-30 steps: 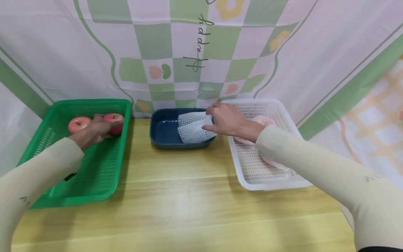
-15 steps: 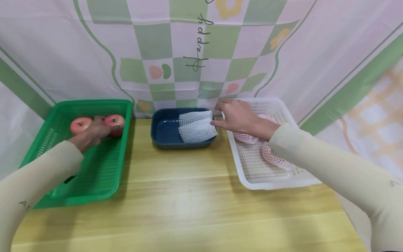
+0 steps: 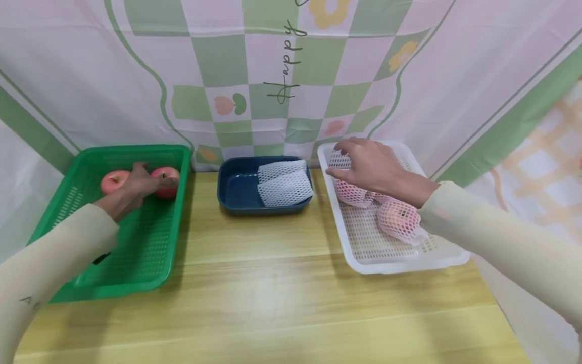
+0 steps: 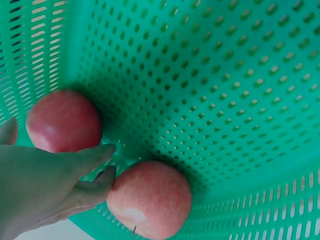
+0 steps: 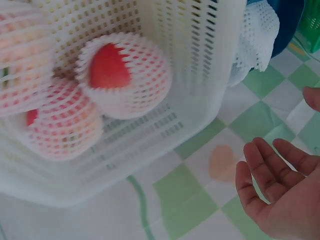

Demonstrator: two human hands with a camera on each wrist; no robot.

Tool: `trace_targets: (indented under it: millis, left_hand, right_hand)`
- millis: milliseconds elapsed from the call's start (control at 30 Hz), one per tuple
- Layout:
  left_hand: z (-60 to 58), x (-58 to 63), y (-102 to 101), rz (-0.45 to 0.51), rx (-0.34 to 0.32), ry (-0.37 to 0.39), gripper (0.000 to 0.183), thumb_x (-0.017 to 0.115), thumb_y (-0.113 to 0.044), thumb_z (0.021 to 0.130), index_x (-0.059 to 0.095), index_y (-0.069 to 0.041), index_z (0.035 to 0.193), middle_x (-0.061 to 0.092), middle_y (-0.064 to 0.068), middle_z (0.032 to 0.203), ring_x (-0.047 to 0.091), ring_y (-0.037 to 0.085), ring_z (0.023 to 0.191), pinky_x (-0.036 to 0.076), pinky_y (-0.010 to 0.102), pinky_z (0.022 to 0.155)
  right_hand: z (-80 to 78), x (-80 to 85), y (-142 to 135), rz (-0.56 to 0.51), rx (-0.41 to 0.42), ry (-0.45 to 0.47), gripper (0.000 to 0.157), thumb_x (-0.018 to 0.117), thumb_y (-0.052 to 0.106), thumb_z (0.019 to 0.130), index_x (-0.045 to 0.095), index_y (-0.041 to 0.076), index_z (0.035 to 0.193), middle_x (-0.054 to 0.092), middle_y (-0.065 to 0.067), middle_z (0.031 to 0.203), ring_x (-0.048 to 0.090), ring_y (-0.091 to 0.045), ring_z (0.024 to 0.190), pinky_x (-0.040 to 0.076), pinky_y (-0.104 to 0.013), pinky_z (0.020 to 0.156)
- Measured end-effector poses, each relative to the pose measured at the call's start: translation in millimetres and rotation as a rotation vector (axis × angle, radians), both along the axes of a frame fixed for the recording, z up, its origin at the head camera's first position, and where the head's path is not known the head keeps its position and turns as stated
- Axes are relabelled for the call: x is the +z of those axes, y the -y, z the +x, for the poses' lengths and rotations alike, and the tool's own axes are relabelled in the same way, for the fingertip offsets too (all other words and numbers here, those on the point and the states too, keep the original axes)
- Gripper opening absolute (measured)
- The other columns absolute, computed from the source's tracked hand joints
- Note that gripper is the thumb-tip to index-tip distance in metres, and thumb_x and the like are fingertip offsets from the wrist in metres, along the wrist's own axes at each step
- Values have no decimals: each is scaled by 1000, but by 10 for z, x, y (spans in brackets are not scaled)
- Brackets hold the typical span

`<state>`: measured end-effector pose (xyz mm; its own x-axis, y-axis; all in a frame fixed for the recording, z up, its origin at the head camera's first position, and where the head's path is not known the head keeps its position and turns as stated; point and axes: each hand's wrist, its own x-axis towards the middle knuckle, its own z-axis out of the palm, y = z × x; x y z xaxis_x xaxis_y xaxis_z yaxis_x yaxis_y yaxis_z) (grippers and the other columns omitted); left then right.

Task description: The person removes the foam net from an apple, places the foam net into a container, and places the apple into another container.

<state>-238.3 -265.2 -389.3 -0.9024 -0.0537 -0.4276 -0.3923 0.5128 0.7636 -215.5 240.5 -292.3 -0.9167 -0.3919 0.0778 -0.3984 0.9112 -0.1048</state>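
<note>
In the head view my left hand [image 3: 136, 186] is in the green basket [image 3: 165, 263], between two bare red apples. Its thumb lies across the right apple [image 3: 165, 174], with its fingers at that apple's left side; the left wrist view shows no firm grip. Close to the fingertips sits the left apple [image 3: 115, 181]. My right hand [image 3: 370, 164], holding nothing, hovers over the white basket [image 3: 359, 268] with relaxed fingers and the thumb apart. Apples in pink foam nets lie there, one [image 3: 402, 220] beneath the wrist and another [image 3: 352, 193] by the left wall.
A dark blue tray [image 3: 238, 189] stands between the baskets on the wooden table [image 3: 263, 283]. Two white foam nets [image 3: 284, 189] lie flat in its right half. Behind hangs a checkered cloth [image 3: 218, 60].
My right hand has moved right, from the foam nets in the blue tray to above the white basket. My left hand has shifted slightly left around the right apple.
</note>
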Motion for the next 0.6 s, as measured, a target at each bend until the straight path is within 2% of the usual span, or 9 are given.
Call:
trace_targets:
  millis: [133, 367, 600]
  left_hand:
    - [15, 48, 31, -28, -15, -15, 109, 66, -27, 104, -22, 3, 162, -7, 40, 168, 3, 56, 157, 12, 68, 128]
    - [40, 95, 51, -31, -18, -55, 109, 66, -32, 105, -20, 2, 163, -1, 39, 169, 4, 54, 157, 11, 67, 128]
    - [80, 149, 43, -52, -18, -106, 107, 67, -33, 105, -16, 1, 165, 4, 39, 169, 8, 54, 157, 14, 67, 128]
  right_hand:
    - [70, 14, -192, 9, -39, 10, 70, 75, 52, 94, 63, 0, 139, 72, -20, 127, 70, -43, 109, 58, -61, 85]
    - [201, -41, -512, 41, -85, 82, 81, 77, 52, 93, 55, -7, 145, 68, -30, 129, 67, -48, 112, 57, -65, 88]
    - [327, -129, -814, 66, -111, 130, 91, 77, 57, 92, 52, -13, 144, 63, -38, 128, 68, -52, 101, 59, -65, 81]
